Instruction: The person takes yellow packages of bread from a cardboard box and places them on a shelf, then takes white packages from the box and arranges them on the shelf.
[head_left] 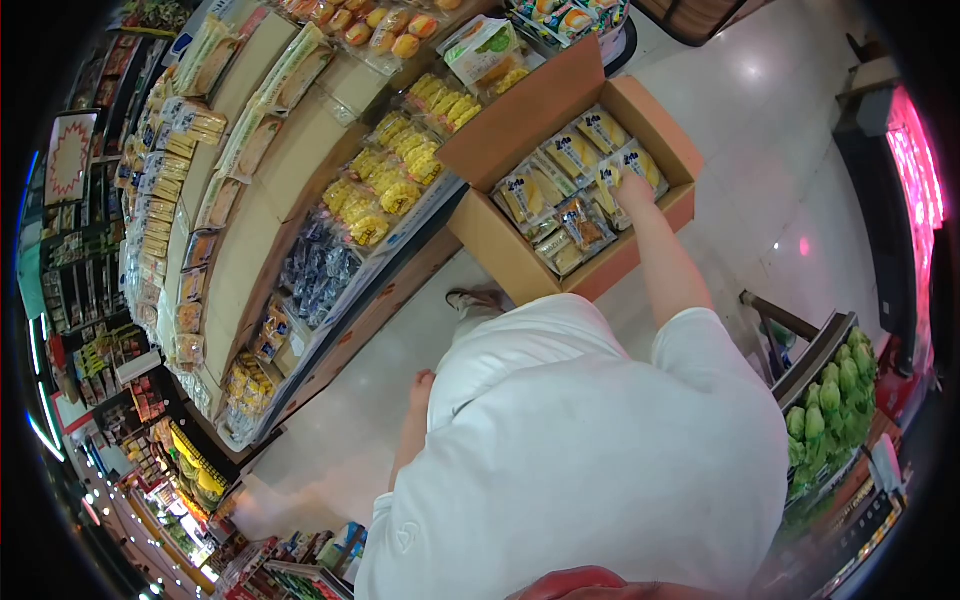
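Nearest to me is the white shirt [590,450] of the person, which fills the lower part of the view. The left hand [422,382] hangs down beside the body over the pale floor [800,180]. It is small and turned away, so I cannot tell how its fingers stand, and I see nothing in it. A little further there is one shoe [475,298], just before the box [520,265]. The right arm reaches forward, and the right hand [632,188] lies on a packet [645,163] at the far right end of the box. The fingers are bent down on the packet, but I cannot tell if they already grip it. The box is open cardboard, its long axis goes from lower left to upper right, and the packets lie flat in rows across it with the printed faces up. The packet has a yellow content and a dark label, and the writing is too small to read. Left of the box stands the shelf [250,250] with many yellow and dark bags. Far left hangs a red star sign [68,158] and I can read no words on it. On the right are greens [830,400].
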